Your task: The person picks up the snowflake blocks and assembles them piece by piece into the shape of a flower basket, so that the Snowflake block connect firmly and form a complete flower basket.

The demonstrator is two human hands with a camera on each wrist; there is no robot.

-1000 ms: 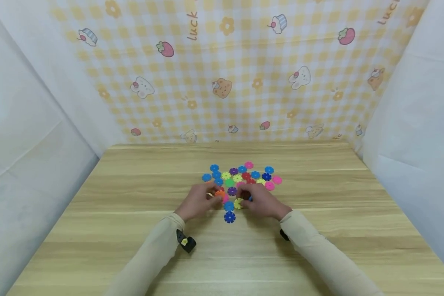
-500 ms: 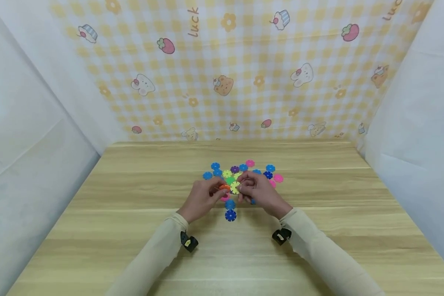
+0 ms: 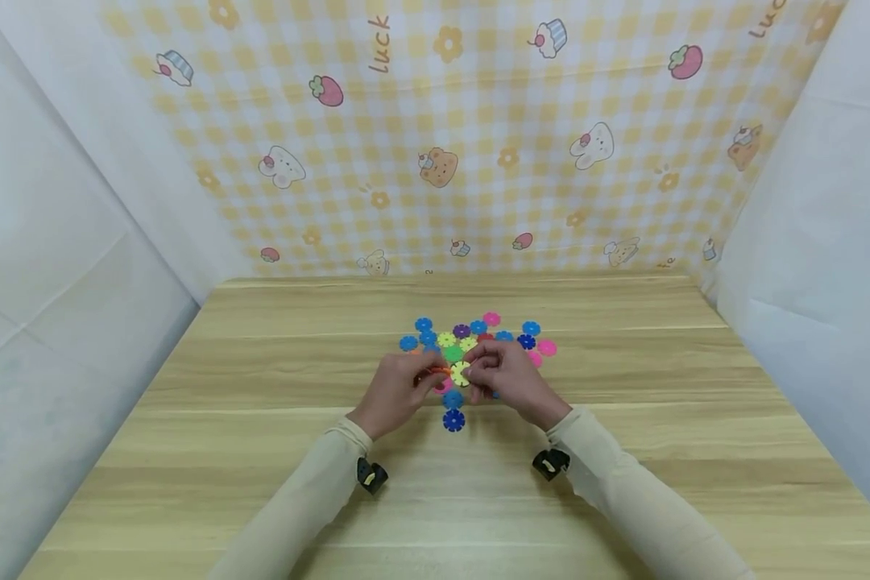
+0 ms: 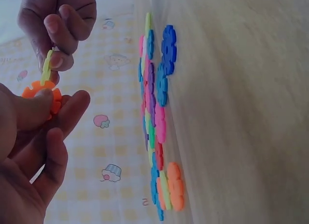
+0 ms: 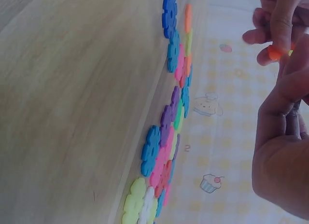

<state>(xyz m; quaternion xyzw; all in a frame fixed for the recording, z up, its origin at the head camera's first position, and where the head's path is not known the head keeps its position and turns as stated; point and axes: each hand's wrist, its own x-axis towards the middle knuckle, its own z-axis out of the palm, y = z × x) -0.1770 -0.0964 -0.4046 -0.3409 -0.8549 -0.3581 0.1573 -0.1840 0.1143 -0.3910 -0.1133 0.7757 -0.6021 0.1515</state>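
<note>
My left hand [image 3: 399, 389] pinches an orange notched plastic disc [image 4: 57, 99] between thumb and fingers. A pale yellow notched disc [image 3: 460, 374] is held by its edge in the fingertips of my right hand [image 3: 515, 383]. Both discs are up off the table, and in the left wrist view the yellow one stands on edge and meets the orange disc's rim, its notch seemingly at the join. How deep they sit in each other cannot be told. Below and behind the hands lie several loose discs, among them a dark blue disc [image 3: 453, 420] and a green disc [image 3: 453, 354].
The wooden table [image 3: 210, 451] carries the loose discs in one spread cluster at its middle. A pink disc [image 3: 547, 348] lies at the cluster's right side. A checked cloth [image 3: 406, 209] hangs behind, with white sheets at both sides. Each wrist wears a black camera [image 3: 372, 475].
My right hand has lifted the yellow disc from low over the cluster and brought it leftward against the orange one. The orange disc has turned, now showing nearly edge-on in the head view.
</note>
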